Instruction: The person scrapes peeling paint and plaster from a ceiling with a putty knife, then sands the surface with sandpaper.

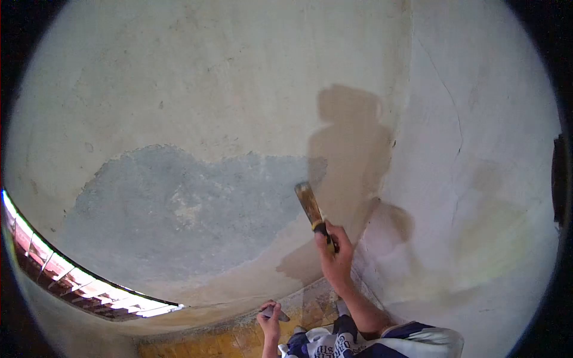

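shirt [427, 341]: short-sleeved, white and navy | lettering [344, 344]: white | left hand [270, 319], right hand [335, 261]: bare

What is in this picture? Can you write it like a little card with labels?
place: corner of a pale wall, above a tiled floor
right hand: holds a scraper, blade pointing up, close to the wall
left hand: low by the floor, holds a small grey thing; too small to tell what it is
wall: big grey patch where the pale coat is gone
shadow: falls on the wall above the scraper
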Action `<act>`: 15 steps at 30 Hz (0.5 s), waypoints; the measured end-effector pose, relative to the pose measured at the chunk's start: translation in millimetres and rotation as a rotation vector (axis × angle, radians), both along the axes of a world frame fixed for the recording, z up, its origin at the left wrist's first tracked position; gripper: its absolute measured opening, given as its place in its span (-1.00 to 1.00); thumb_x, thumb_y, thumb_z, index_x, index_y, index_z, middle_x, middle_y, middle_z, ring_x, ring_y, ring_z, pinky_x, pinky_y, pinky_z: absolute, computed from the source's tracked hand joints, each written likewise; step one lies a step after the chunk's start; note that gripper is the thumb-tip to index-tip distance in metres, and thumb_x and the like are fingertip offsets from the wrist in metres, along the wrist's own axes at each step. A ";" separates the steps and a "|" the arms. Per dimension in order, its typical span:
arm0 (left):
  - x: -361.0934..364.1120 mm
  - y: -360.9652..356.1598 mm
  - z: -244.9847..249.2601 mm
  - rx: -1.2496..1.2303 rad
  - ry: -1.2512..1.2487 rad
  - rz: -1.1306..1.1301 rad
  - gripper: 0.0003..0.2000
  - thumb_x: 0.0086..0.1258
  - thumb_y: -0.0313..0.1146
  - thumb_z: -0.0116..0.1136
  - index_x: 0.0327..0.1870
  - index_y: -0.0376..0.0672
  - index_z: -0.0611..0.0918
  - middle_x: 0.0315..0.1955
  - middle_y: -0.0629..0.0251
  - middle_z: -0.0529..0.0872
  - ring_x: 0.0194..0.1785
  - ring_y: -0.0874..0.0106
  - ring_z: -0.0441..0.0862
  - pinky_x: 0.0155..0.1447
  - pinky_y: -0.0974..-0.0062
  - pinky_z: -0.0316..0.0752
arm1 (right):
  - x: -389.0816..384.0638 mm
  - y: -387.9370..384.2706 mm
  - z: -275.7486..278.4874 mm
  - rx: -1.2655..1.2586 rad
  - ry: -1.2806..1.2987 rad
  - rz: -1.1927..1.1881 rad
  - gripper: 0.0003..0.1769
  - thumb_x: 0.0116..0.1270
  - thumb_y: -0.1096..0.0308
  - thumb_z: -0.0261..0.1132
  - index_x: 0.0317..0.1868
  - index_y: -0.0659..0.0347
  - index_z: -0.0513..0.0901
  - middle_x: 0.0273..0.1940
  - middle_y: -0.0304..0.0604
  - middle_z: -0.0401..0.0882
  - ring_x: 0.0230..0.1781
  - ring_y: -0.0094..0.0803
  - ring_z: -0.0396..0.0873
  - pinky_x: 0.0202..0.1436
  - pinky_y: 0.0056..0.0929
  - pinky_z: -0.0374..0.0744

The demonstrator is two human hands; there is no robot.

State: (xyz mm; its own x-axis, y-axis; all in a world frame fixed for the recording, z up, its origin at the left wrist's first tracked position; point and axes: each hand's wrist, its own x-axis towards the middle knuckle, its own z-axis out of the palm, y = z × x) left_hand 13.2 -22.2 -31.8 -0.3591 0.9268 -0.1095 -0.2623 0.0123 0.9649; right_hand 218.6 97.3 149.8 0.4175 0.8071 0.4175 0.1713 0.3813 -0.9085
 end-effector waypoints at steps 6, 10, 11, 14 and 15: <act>-21.9 -5.0 -18.3 -0.079 0.043 0.001 -0.89 0.26 -0.49 0.35 -0.29 -0.17 0.62 -0.30 0.44 0.61 -0.20 0.59 0.50 -0.06 0.60 0.40 | -2.4 -37.6 -37.9 -0.158 -0.128 0.209 -0.62 0.30 0.35 0.34 0.09 0.30 0.54 -0.37 -0.18 0.60 -0.43 -0.63 0.52 -0.36 -0.56 0.52; -22.5 -5.3 -7.9 -0.071 0.022 0.011 -0.90 0.27 -0.50 0.33 -0.28 -0.19 0.62 -0.26 0.40 0.61 -0.15 0.56 0.52 -0.01 0.57 0.41 | -3.2 -38.5 -40.9 -0.120 -0.169 0.223 -0.59 0.24 0.38 0.37 0.08 0.29 0.53 -0.42 -0.20 0.61 -0.45 -0.62 0.53 -0.35 -0.55 0.53; -23.3 -3.5 -6.3 -0.088 0.015 0.006 -0.90 0.27 -0.51 0.32 -0.27 -0.20 0.62 -0.24 0.39 0.62 -0.13 0.56 0.53 0.00 0.56 0.41 | -3.3 -36.6 -39.3 -0.098 -0.177 0.225 -0.56 0.22 0.37 0.38 0.09 0.29 0.52 -0.39 -0.13 0.65 -0.42 -0.56 0.59 -0.32 -0.50 0.58; -28.6 -2.1 -17.2 -0.016 0.093 0.015 -0.89 0.27 -0.52 0.31 -0.25 -0.20 0.61 -0.19 0.35 0.60 -0.11 0.54 0.52 0.02 0.54 0.42 | -6.0 -32.5 -36.3 -0.086 -0.138 0.201 -0.55 0.22 0.39 0.38 0.11 0.28 0.51 -0.46 -0.19 0.61 -0.49 -0.60 0.54 -0.38 -0.51 0.54; -29.2 -1.2 -20.8 0.000 0.086 0.014 -0.89 0.28 -0.53 0.30 -0.25 -0.20 0.61 -0.18 0.35 0.59 -0.11 0.54 0.52 0.02 0.54 0.42 | -5.0 -31.4 -37.2 -0.104 -0.131 0.202 -0.55 0.22 0.39 0.38 0.11 0.28 0.50 -0.46 -0.20 0.60 -0.50 -0.61 0.53 -0.40 -0.52 0.53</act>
